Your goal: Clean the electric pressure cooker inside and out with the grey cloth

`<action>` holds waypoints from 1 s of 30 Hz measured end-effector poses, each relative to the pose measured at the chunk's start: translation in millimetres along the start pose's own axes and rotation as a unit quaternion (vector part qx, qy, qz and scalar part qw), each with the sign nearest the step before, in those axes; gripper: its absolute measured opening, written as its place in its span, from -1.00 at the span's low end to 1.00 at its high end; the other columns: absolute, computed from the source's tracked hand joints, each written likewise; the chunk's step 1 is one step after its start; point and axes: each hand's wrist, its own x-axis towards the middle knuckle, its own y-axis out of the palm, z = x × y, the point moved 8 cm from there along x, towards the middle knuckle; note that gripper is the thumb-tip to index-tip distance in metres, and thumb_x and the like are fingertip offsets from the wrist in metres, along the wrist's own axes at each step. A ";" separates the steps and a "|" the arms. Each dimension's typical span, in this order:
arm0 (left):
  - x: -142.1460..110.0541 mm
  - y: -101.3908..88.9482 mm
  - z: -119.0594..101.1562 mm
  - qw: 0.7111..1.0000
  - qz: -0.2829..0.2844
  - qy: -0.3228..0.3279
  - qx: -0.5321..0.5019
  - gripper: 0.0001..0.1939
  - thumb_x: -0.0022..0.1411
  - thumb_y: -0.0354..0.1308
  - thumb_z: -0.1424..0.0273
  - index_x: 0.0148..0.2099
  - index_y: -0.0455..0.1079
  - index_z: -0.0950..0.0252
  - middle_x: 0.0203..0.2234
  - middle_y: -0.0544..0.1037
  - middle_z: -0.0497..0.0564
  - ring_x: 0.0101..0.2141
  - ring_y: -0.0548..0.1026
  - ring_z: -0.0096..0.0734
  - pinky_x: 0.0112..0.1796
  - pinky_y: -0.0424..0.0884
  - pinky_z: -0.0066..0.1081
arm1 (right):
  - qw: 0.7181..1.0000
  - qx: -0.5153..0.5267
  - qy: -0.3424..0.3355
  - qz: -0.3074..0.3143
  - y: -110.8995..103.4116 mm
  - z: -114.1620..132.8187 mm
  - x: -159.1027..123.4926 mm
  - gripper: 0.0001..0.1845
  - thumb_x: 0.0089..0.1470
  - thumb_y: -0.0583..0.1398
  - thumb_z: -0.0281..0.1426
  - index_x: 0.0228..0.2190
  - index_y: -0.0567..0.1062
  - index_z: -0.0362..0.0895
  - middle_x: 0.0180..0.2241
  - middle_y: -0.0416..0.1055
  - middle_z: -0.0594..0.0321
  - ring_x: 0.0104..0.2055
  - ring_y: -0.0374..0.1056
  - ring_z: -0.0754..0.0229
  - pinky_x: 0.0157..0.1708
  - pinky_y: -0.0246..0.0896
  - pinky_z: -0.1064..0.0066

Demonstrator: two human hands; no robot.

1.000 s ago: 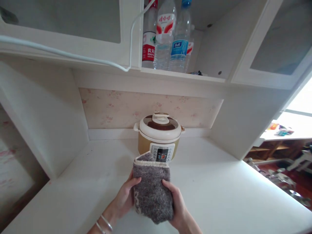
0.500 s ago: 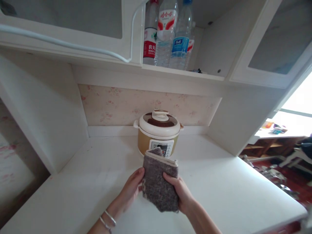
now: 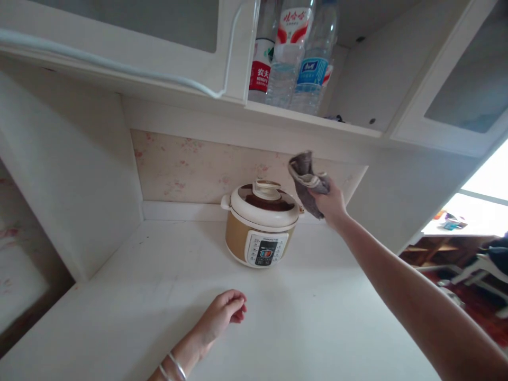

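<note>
A folded grey-brown cloth (image 3: 307, 182) is gripped in my right hand (image 3: 332, 203), raised beside the right end of the pressure cooker's lid, in front of the wallpapered back panel. My left hand (image 3: 226, 315) hovers over or rests on the white counter (image 3: 159, 317), its fingers curled together with nothing visible in them; which of the two I cannot tell. Between and beyond the hands stands the gold and white electric pressure cooker (image 3: 238, 238), lid on, its control panel facing me.
Overhead, an open cabinet (image 3: 313, 119) holds several plastic bottles (image 3: 288, 63). A white cable (image 3: 119, 69) runs along the upper left cabinet door. Side panels (image 3: 47, 174) bound the counter on both sides. At far right are a window and shelving (image 3: 440, 251).
My left hand has let go of the cloth and stays low over the counter. My right hand has carried the cloth up, right and away from me, past the cooker's lid.
</note>
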 end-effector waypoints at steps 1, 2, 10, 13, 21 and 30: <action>0.8 0.1 0.5 1.000 0.001 -0.002 0.000 -0.72 0.13 0.14 0.22 -0.25 0.39 0.35 -0.39 0.49 0.03 -0.39 0.42 -0.44 -0.29 0.35 -0.40 | 0.998 -0.056 -0.028 0.025 15.6 2.8 15.7 -0.51 -0.07 0.24 -0.30 -0.04 0.45 -0.10 -0.18 0.50 0.13 -0.13 0.40 0.00 -0.13 0.30 0.17; 1.6 0.1 1.2 1.000 0.002 -0.003 -0.002 -0.73 0.13 0.14 0.22 -0.25 0.38 0.34 -0.39 0.49 0.03 -0.39 0.42 -0.44 -0.30 0.34 -0.41 | 0.992 -0.100 -0.055 0.049 32.0 6.5 29.4 -0.51 -0.07 0.22 -0.33 -0.04 0.46 -0.09 -0.17 0.50 0.12 -0.11 0.39 -0.01 -0.11 0.28 0.18; 11.2 1.0 7.3 1.000 0.005 -0.002 -0.009 -0.66 0.05 0.19 0.15 -0.32 0.33 0.35 -0.48 0.46 -0.01 -0.50 0.40 -0.49 -0.39 0.30 -0.44 | 0.967 -0.164 -0.042 0.191 133.1 3.8 78.0 -0.51 -0.13 0.18 -0.47 -0.08 0.51 -0.09 -0.13 0.50 0.10 -0.06 0.38 0.00 -0.02 0.21 0.25; 14.3 0.2 9.0 1.000 0.006 -0.004 -0.013 -0.58 0.01 0.20 0.05 -0.32 0.32 0.34 -0.50 0.46 -0.02 -0.52 0.39 -0.51 -0.42 0.29 -0.45 | 0.969 -0.106 0.023 0.220 138.4 -15.6 77.1 -0.60 -0.11 0.19 -0.40 -0.15 0.54 -0.15 -0.25 0.54 0.11 -0.20 0.43 0.04 -0.14 0.28 0.31; 13.1 -6.3 5.2 0.996 -0.033 -0.016 -0.076 -0.47 0.09 0.08 -0.08 -0.26 0.33 0.34 -0.50 0.49 0.00 -0.52 0.43 -0.49 -0.44 0.32 -0.46 | 0.954 0.039 0.101 0.280 127.1 -35.5 57.1 -0.59 -0.12 0.20 -0.33 -0.16 0.53 -0.16 -0.24 0.54 0.16 -0.28 0.43 0.13 -0.24 0.30 0.38; 5.6 -3.8 -0.3 0.996 -0.035 -0.004 -0.088 -0.49 0.11 0.09 -0.06 -0.26 0.34 0.34 -0.50 0.49 0.00 -0.52 0.44 -0.49 -0.42 0.34 -0.46 | 0.980 -0.017 0.058 0.187 71.6 -14.2 18.9 -0.56 -0.05 0.18 -0.19 -0.12 0.51 -0.09 -0.20 0.51 0.15 -0.21 0.40 0.04 -0.15 0.25 0.20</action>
